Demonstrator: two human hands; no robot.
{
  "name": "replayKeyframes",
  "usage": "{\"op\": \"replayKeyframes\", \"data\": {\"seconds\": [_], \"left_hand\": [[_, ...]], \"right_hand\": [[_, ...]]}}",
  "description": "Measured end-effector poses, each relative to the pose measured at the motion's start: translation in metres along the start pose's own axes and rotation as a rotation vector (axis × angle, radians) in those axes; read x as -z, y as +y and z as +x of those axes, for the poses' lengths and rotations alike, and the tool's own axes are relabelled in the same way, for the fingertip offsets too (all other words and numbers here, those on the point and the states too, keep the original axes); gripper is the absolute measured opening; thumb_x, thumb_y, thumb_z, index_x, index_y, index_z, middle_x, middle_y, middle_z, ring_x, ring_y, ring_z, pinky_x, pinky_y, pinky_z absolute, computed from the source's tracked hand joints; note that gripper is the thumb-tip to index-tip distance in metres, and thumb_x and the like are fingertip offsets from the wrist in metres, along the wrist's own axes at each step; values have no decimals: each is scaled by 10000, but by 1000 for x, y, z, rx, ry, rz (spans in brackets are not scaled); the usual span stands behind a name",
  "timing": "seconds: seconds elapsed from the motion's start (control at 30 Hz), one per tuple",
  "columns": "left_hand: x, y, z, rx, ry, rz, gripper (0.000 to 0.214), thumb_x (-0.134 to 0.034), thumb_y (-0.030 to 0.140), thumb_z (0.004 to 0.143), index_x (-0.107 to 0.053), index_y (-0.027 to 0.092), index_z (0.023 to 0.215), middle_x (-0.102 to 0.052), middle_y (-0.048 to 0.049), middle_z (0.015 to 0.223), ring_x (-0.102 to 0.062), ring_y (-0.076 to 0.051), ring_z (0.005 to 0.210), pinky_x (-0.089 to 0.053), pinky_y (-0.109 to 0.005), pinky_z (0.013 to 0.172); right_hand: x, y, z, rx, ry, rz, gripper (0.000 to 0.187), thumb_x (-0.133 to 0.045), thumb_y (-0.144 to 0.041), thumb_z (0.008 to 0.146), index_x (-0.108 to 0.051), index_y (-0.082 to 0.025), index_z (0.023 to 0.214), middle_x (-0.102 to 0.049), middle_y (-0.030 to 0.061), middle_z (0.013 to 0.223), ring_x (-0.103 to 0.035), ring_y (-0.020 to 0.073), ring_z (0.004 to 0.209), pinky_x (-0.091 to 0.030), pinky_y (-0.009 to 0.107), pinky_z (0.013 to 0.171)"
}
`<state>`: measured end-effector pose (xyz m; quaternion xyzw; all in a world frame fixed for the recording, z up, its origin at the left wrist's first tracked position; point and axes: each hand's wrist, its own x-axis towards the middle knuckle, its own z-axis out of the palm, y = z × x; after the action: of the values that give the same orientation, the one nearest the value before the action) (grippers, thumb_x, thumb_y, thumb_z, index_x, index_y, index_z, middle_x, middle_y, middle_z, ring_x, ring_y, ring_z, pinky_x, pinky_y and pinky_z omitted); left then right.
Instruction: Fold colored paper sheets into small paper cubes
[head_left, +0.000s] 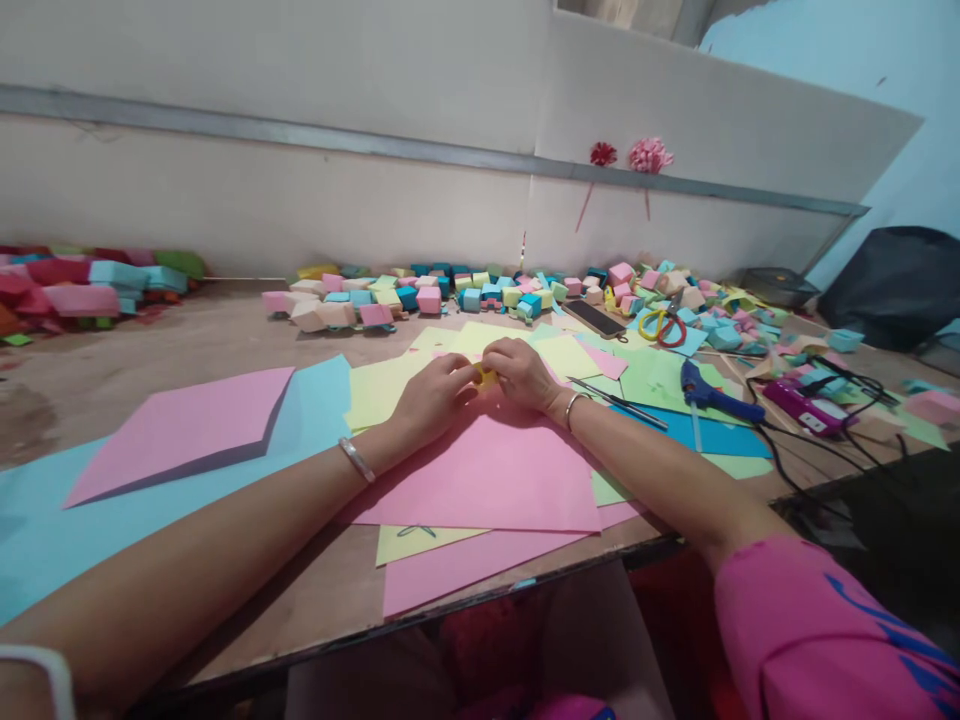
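Observation:
Over a pink sheet of paper (487, 480) on the table, my two hands meet around a small yellow piece (486, 376), most of it hidden by fingers. My left hand (439, 395) pinches it from the left, fingers bent. From the right, my right hand (521, 375) curls its fingers on the same piece. Whether it is paper, folded or flat, I cannot make out. Yellow sheets (375, 390) lie just beyond and beside the left hand. A pair of tweezers (619, 403) rests to the right of my right wrist.
Rows of small folded paper boxes (427, 300) line the back. A phone (594, 318), scissors (661, 327), a blue glue gun (716, 393) and a magenta power strip (806, 407) with black cables sit at right. Pink paper (187, 430) lies on a blue sheet (315, 415) at left.

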<state>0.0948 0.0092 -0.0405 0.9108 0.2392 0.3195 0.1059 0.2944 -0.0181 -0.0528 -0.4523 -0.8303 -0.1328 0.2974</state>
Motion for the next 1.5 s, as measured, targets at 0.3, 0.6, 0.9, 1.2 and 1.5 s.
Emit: {"op": "replayKeyframes", "data": {"seconds": [0.3,0.6,0.9,1.2,1.5], "left_hand": [[-5,-2,-3,-24,-53,131,192,-569,308,849,-686,217,727,-599,-50,856,-544,-166,693,-443,-319,659],[5,3,-3,-23,-148,246,157,-555,267,857,-708,234,863,-650,-62,873,-575,-191,735,-414,-320,661],[3,-2,-4,13,-167,286,158,-536,202,871,-667,163,951,-666,-92,926,-607,-209,840,-453,-333,749],[6,7,-3,-38,-174,342,122,-529,226,884,-632,162,888,-661,-75,855,-594,-220,814,-426,-355,741],[8,20,-7,-64,-132,364,173,-521,189,864,-635,174,735,-640,-61,744,-584,-221,788,-412,-383,778]], "right_hand": [[-5,2,-3,-187,13,190,308,-472,-96,866,-646,-154,1114,-674,85,946,-587,181,910,-437,302,829],[1,-8,-1,-192,8,221,219,-493,-264,889,-614,-175,730,-611,38,720,-527,154,701,-385,280,696],[-2,-10,3,-193,-41,204,232,-504,-219,812,-499,-193,581,-513,2,598,-445,133,602,-320,273,623],[5,-16,4,-268,-100,128,137,-517,-177,771,-602,-178,664,-597,45,680,-493,165,678,-324,290,658],[10,-27,6,-329,-114,140,192,-519,-171,768,-598,-181,593,-630,25,642,-500,130,604,-308,265,589]]}}
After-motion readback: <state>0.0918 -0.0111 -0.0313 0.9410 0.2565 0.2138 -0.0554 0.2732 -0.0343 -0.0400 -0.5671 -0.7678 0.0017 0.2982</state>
